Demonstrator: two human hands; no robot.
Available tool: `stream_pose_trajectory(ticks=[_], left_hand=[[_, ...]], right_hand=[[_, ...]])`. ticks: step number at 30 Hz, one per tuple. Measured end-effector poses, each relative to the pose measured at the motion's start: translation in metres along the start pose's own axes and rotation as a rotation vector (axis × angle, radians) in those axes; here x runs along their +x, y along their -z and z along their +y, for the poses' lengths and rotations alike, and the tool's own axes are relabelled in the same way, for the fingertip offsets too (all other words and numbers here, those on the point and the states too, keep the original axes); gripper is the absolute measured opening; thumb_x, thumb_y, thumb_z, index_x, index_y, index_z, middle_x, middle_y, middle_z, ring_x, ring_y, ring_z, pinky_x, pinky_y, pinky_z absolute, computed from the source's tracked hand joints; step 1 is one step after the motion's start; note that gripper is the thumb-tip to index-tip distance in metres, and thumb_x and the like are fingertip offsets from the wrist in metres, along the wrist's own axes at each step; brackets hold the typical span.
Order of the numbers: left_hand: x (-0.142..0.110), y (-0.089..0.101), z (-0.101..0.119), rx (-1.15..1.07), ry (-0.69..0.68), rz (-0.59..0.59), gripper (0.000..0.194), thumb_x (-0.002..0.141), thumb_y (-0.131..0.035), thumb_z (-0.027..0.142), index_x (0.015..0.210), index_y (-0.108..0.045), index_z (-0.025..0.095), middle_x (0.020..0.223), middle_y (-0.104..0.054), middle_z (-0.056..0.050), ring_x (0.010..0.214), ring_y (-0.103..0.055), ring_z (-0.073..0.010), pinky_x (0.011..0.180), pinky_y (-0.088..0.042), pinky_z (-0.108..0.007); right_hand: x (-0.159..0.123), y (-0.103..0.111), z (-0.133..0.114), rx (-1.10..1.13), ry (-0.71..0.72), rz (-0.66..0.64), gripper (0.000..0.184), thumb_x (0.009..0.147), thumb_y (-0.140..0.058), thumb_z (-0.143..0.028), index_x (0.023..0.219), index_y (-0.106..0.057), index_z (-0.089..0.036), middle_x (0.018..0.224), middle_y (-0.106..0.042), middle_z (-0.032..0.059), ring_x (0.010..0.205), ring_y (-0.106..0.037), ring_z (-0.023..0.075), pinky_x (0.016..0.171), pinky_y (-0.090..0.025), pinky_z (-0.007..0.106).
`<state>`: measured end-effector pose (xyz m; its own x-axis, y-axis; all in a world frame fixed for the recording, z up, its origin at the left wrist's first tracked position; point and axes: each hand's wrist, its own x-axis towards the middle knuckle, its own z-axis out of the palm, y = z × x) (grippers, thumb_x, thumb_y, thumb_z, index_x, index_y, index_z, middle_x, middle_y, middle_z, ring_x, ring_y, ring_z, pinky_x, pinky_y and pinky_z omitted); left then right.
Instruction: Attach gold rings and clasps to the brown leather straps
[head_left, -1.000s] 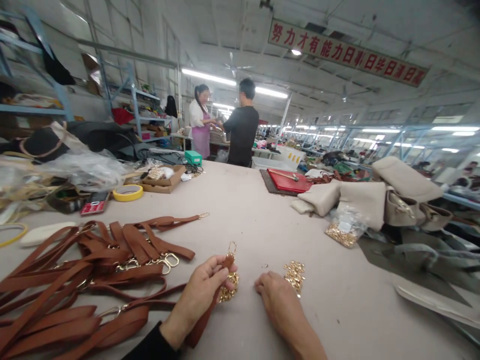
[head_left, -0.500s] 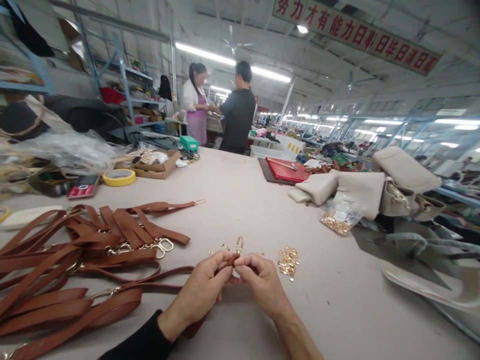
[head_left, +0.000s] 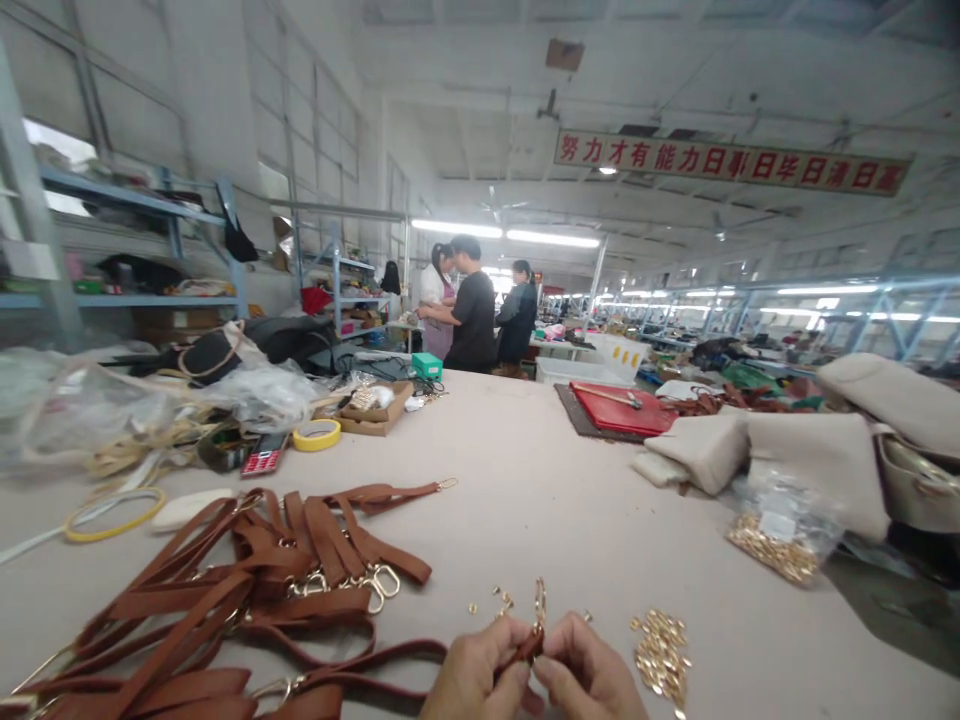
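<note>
Low in the view, my left hand (head_left: 484, 672) pinches the end of a brown leather strap (head_left: 531, 645). From that end a gold metal clasp (head_left: 540, 600) points up. My right hand (head_left: 589, 672) is closed at the same strap end, thumb and fingertips pressed together against it; whether a small fitting sits between them is hidden. To the right of my hands lies a pile of small gold rivets (head_left: 663, 655). A few loose gold pieces (head_left: 504, 600) lie just beyond my left hand.
Brown straps with gold rings (head_left: 322, 540) are heaped at left. Yellow tape (head_left: 316, 434), a cardboard box (head_left: 375, 410) and a green box (head_left: 427, 366) stand farther back. At right are a red folder (head_left: 622, 408), a bag of gold pieces (head_left: 780, 540) and beige bags (head_left: 817, 465). People stand beyond the table.
The camera view has tilted up and turned left, so my hands and the table things appear lower and farther right. Both hands keep hold of the strap end. A third person is now visible behind.
</note>
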<state>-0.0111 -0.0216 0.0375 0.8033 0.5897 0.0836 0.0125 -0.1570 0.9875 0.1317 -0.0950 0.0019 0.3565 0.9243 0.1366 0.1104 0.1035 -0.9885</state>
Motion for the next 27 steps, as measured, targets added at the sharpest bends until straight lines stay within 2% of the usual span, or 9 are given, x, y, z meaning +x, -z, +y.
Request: stream_pose_trajectory(ticks=[5, 8, 11, 14, 16, 18, 20, 23, 27], left_hand=[[-0.012, -0.006, 0.017, 0.061, -0.002, 0.007, 0.022, 0.091, -0.046, 0.025, 0.101, -0.065, 0.020, 0.091, -0.068, -0.003, 0.080, -0.067, -0.0165, 0.057, -0.048, -0.018], [-0.011, -0.004, 0.014, 0.103, 0.022, 0.009, 0.029, 0.091, -0.047, 0.033, 0.113, -0.062, 0.021, 0.090, -0.068, -0.004, 0.081, -0.068, -0.0185, 0.049, -0.048, -0.018], [-0.007, -0.003, 0.004, 0.053, 0.062, 0.001, 0.036, 0.090, -0.050, 0.038, 0.119, -0.060, 0.021, 0.098, -0.066, -0.005, 0.079, -0.067, -0.0192, 0.052, -0.052, -0.021], [-0.004, -0.004, -0.002, -0.097, 0.145, 0.018, 0.046, 0.086, -0.054, 0.044, 0.124, -0.057, 0.018, 0.094, -0.063, -0.005, 0.066, -0.064, -0.0163, 0.052, -0.053, -0.025], [-0.003, -0.004, -0.001, -0.198, 0.211, 0.045, 0.055, 0.082, -0.058, 0.046, 0.127, -0.054, 0.015, 0.083, -0.061, -0.002, 0.061, -0.059, -0.0148, 0.051, -0.052, -0.026], [-0.003, -0.002, 0.005, -0.256, 0.267, 0.069, 0.056, 0.080, -0.062, 0.046, 0.125, -0.054, 0.013, 0.070, -0.056, 0.001, 0.057, -0.054, -0.0131, 0.051, -0.049, -0.023], [-0.004, 0.000, 0.013, -0.264, 0.274, 0.070, 0.043, 0.081, -0.061, 0.045, 0.110, -0.061, 0.013, 0.061, -0.052, 0.004, 0.054, -0.048, -0.0109, 0.049, -0.042, -0.020], [-0.005, 0.005, 0.020, -0.299, 0.215, 0.074, 0.032, 0.086, -0.053, 0.044, 0.084, -0.063, 0.013, 0.061, -0.052, 0.002, 0.052, -0.043, -0.0092, 0.048, -0.036, -0.019], [-0.004, 0.008, 0.018, -0.449, 0.197, 0.102, 0.026, 0.084, -0.056, 0.036, 0.091, -0.064, 0.012, 0.067, -0.054, 0.001, 0.058, -0.046, -0.0112, 0.051, -0.038, -0.020]], right_hand=[[-0.013, -0.001, -0.034, -0.167, 0.049, 0.057, 0.016, 0.080, -0.058, -0.028, 0.069, -0.050, -0.020, 0.067, -0.053, -0.0028, 0.066, -0.050, 0.0135, 0.063, -0.040, 0.025], [-0.014, -0.006, -0.042, -0.174, 0.063, 0.095, 0.013, 0.079, -0.058, -0.024, 0.070, -0.048, -0.021, 0.065, -0.052, -0.0047, 0.062, -0.048, 0.0117, 0.061, -0.039, 0.024], [-0.011, -0.007, -0.043, -0.216, 0.071, 0.132, 0.014, 0.077, -0.061, -0.022, 0.070, -0.049, -0.021, 0.061, -0.050, -0.0066, 0.058, -0.046, 0.0104, 0.058, -0.038, 0.022], [-0.009, 0.008, -0.046, -0.273, 0.082, 0.148, 0.012, 0.076, -0.064, -0.025, 0.076, -0.053, -0.020, 0.063, -0.055, -0.0058, 0.059, -0.050, 0.0108, 0.059, -0.040, 0.022], [-0.008, 0.028, -0.047, -0.337, 0.091, 0.240, 0.014, 0.078, -0.064, -0.029, 0.085, -0.056, -0.020, 0.066, -0.058, -0.0045, 0.060, -0.053, 0.0119, 0.059, -0.042, 0.023], [-0.009, 0.050, -0.045, -0.442, 0.081, 0.384, 0.018, 0.080, -0.061, -0.031, 0.094, -0.058, -0.018, 0.069, -0.062, -0.0023, 0.063, -0.056, 0.0133, 0.061, -0.043, 0.025], [-0.010, 0.067, -0.040, -0.607, 0.046, 0.465, 0.021, 0.083, -0.054, -0.028, 0.101, -0.058, -0.017, 0.075, -0.066, 0.0004, 0.066, -0.059, 0.0145, 0.064, -0.045, 0.026], [-0.009, 0.076, -0.030, -0.831, 0.014, 0.426, 0.025, 0.084, -0.047, -0.020, 0.107, -0.058, -0.017, 0.082, -0.070, 0.0025, 0.074, -0.063, 0.0161, 0.071, -0.046, 0.028], [-0.001, 0.070, -0.022, -0.936, 0.034, 0.334, 0.027, 0.082, -0.049, -0.015, 0.105, -0.062, -0.019, 0.087, -0.071, 0.0034, 0.086, -0.063, 0.0184, 0.080, -0.044, 0.029]])
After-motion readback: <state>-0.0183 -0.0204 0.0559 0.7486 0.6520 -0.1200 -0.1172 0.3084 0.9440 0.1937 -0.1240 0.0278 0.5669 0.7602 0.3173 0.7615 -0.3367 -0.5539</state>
